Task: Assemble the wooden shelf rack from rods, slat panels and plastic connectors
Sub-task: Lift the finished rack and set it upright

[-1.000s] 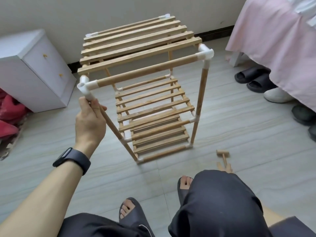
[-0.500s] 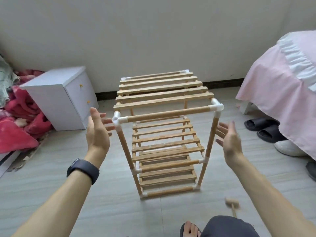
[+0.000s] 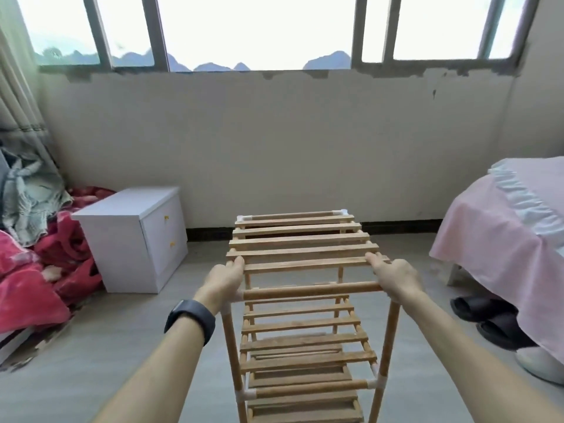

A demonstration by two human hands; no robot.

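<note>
The rack (image 3: 302, 254) stands upright on the floor (image 3: 91, 361), near the wall (image 3: 274, 148). The left hand (image 3: 224, 280) and the right hand (image 3: 396, 277) each grasp one top front corner, it seems quite firmly. Better to push or lift both sides evenly, so that no joint twists loose.

The left hand (image 3: 224, 279) and right hand (image 3: 396, 277) hide the top front corners of the tall wooden slat shelf rack (image 3: 302, 254). Its bottom runs off the lower edge, pink-covered bed (image 3: 503, 227) off the right.
</note>
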